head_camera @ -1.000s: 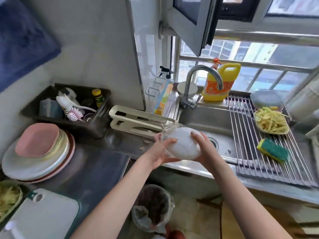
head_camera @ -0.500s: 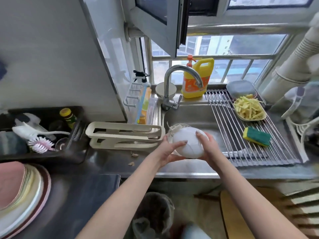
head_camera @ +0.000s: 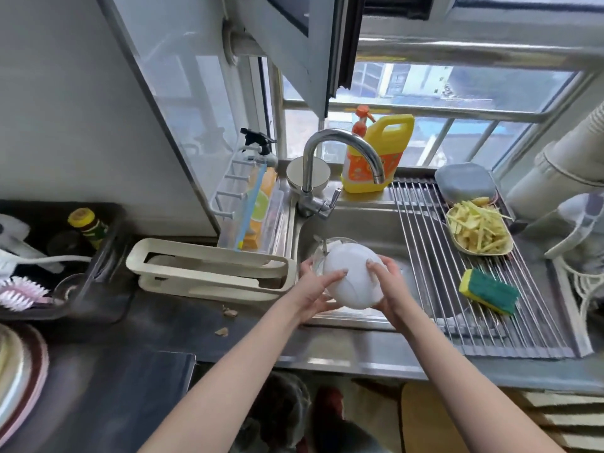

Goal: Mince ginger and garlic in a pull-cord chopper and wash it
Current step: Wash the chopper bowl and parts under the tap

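step: washing. both hands, left hand (head_camera: 312, 287) and right hand (head_camera: 387, 282), curl round white chopper (head_camera: 354, 277), frame centre, over sink (head_camera: 356, 220). next likely: bring under tap (head_camera: 343, 152), water not visibly running.

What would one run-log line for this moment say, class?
stage: washing | left hand: holds chopper | right hand: holds chopper | place: over sink | tap: no water seen

Daylight is entering through the window (head_camera: 425, 103) and is lighting the scene evenly, leaving only soft shadows. Glare is showing on the faucet (head_camera: 343, 142) and the sink (head_camera: 353, 220) rim. Wide-angle distortion is bending straight lines (most strongly at the edges), where detail is blurring.
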